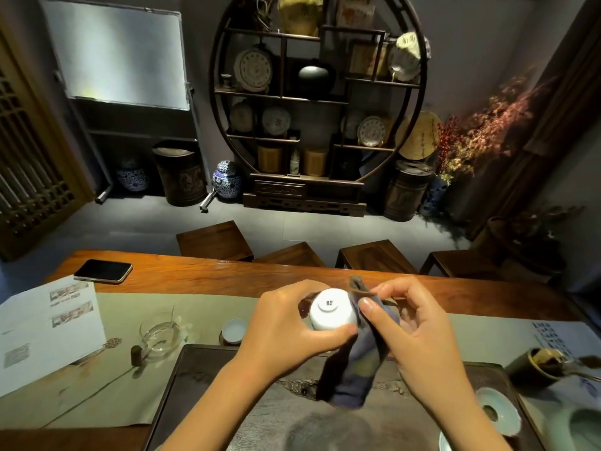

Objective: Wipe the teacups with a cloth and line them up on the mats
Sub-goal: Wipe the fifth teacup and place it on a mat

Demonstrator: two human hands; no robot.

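My left hand [286, 333] grips a white teacup [331, 310], tipped so its base with a small mark faces me. My right hand [413, 323] pinches a dark blue cloth [354, 369] against the cup's right side; the cloth hangs down over the dark tea tray [195, 385]. A second pale teacup [234, 330] sits upright on a small round mat [222, 338] to the left, just beyond the tray. A long beige table runner [130, 320] lies under everything.
A glass pitcher [161, 335] stands left of the tray, with printed sheets [48, 333] and a phone [103, 271] further left. At right are a dark holder with tools [536, 366] and pale green dishes [497, 415]. Wooden stools [214, 242] line the table's far side.
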